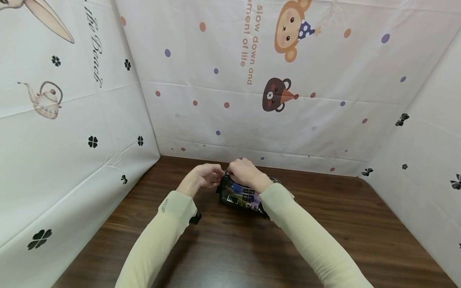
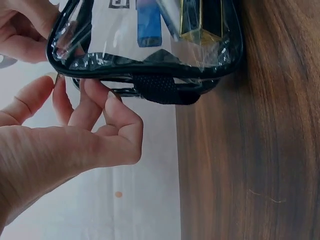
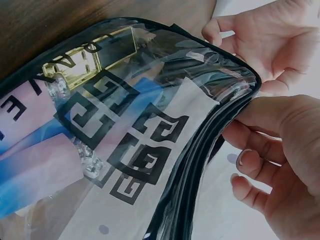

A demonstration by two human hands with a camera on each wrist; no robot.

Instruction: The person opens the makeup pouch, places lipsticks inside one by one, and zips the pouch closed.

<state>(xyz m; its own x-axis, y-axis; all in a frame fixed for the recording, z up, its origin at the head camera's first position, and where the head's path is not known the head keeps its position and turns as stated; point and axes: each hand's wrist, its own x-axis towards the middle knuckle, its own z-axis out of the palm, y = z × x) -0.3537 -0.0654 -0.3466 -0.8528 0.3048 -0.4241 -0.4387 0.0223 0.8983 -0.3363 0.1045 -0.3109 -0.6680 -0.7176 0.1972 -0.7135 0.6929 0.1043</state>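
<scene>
A clear zip pouch [image 1: 237, 198] with black trim and black printed letters lies on the table under both hands. My left hand [image 1: 209, 176] is at its left end, thumb and fingers pinching the trim at the corner beside a black webbing tab [image 2: 157, 90]. My right hand [image 1: 246, 172] comes over the top and pinches the same corner where the black zipper [image 3: 187, 170] ends; its fingers hide the zipper pull. Through the clear plastic show a blue-ended stick [image 2: 149, 30], a black-and-gold box [image 2: 202, 22] and pink-and-blue pieces [image 3: 37, 175].
The dark wood table [image 1: 223, 252] is bounded at the back by a white printed cloth [image 1: 216, 116], just behind the hands. More cloth hangs along the left [image 1: 79, 172] and right [image 1: 414, 156] sides.
</scene>
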